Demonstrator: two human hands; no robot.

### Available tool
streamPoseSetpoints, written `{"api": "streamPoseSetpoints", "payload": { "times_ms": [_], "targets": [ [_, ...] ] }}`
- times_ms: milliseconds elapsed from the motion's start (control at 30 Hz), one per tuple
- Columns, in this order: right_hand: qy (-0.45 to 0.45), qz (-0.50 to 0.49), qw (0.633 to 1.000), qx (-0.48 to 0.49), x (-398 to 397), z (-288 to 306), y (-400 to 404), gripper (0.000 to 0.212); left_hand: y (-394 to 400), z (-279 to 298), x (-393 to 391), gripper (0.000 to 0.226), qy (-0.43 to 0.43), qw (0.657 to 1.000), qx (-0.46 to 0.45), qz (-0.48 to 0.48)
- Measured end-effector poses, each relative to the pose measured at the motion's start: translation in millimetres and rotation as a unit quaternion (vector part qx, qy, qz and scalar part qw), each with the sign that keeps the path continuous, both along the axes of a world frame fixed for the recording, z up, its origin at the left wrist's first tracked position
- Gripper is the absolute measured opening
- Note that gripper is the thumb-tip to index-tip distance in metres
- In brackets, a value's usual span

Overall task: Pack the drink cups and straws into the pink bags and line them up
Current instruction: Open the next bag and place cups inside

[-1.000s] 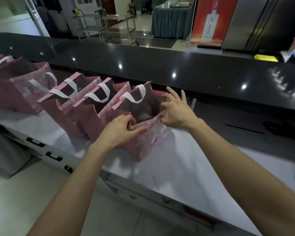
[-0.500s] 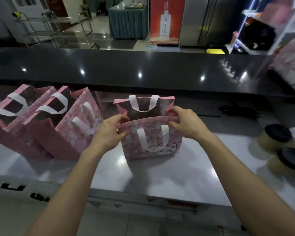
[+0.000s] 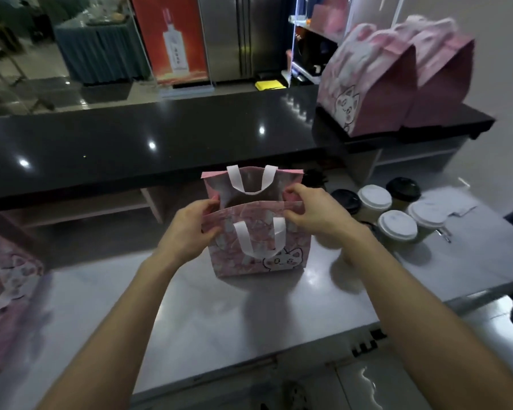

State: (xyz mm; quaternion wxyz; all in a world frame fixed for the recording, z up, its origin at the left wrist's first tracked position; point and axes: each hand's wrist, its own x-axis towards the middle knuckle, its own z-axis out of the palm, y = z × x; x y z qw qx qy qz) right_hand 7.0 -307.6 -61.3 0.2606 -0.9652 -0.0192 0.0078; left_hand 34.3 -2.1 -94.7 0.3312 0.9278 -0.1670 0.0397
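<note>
Glossy black stone is running across the back as a raised counter [image 3: 160, 143], throwing back ceiling lights, and below it a pale grey worktop [image 3: 249, 321] is spreading smooth and faintly shiny toward the camera. Far left, a blurred pink bag [image 3: 6, 291] is sitting at the worktop's edge, half out of view. Between it and the middle, bare worktop is lying open.

Centre stage, the pink bag [image 3: 258, 250] is standing upright on the worktop: stiff paper, blotchy pink-and-white print, a line-drawn cartoon cat at its lower right, flat white ribbon handles looping down front and back. Its mouth is being pulled open. The left hand [image 3: 190, 229] is pinching the near rim at the left corner, fingers curled over the edge; the right hand [image 3: 317, 214] is gripping the right corner the same way, thumb outside and fingers tucked in. What's inside the bag, I can't tell.

Just right of the bag, the drink cups [image 3: 394, 214] are clustering together, pale tan bodies with round domed lids, three white and two black, one partly hidden behind the right wrist. Beyond them, white paper [image 3: 450, 199] is lying flat near the worktop's right edge. Up on the black counter's right end, two folded-shut pink bags [image 3: 397, 84] are standing side by side, touching.
</note>
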Motion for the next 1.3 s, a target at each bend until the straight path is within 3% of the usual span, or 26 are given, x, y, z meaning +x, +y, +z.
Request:
{"api": "streamPoseSetpoints", "payload": {
  "times_ms": [100,233,300,367,433,533,667,767,900,1000,1133,1300],
  "targets": [
    [0.012,0.016,0.998,0.052,10.2,0.1,-34.1,0.070,-10.6,-5.4,4.6,0.071,-0.006,1.000,0.000,0.016],
    [-0.068,-0.061,0.980,0.175,41.7,-1.2,-85.2,0.036,-17.2,-8.2,4.5,0.071,-0.009,0.999,-0.002,0.038],
    [-0.069,-0.085,0.988,0.106,61.9,-9.3,-112.9,0.035,-23.5,-7.9,2.3,0.070,-0.009,0.999,0.008,0.043],
    [0.024,-0.042,0.998,-0.050,76.4,-22.8,-133.5,0.065,-30.8,-7.4,-0.1,0.068,-0.004,0.999,0.013,0.044],
    [0.137,0.007,0.974,-0.181,84.9,-41.3,-144.3,0.096,-38.2,-6.8,-2.9,0.067,0.001,0.999,0.021,0.043],
    [0.170,0.022,0.960,-0.221,94.5,-59.6,-147.7,0.101,-45.4,-3.2,-8.1,0.070,0.020,0.999,0.021,0.034],
    [0.098,-0.005,0.982,-0.160,101.6,-36.9,-142.9,0.101,-47.4,13.1,-11.9,0.079,0.048,0.999,0.014,0.020],
    [-0.016,-0.039,0.995,-0.092,101.8,0.3,-141.2,0.095,-45.6,26.2,-5.9,0.065,0.020,0.999,0.028,0.035],
    [-0.210,-0.070,0.975,0.006,94.0,57.8,-129.9,0.081,-43.1,41.9,11.0,0.059,-0.042,0.996,0.043,0.064],
    [-0.266,-0.024,0.959,0.100,80.4,90.1,-109.9,0.071,-41.3,49.2,24.9,0.055,-0.054,0.989,0.122,0.060],
    [-0.141,0.068,0.978,0.137,60.1,105.8,-76.3,0.074,-38.7,54.4,36.8,0.103,0.026,0.978,0.201,0.038],
    [-0.028,0.097,0.995,0.022,55.4,84.5,-43.1,0.077,-34.8,47.0,45.9,0.144,0.103,0.977,0.188,-0.022]
  ]
}}
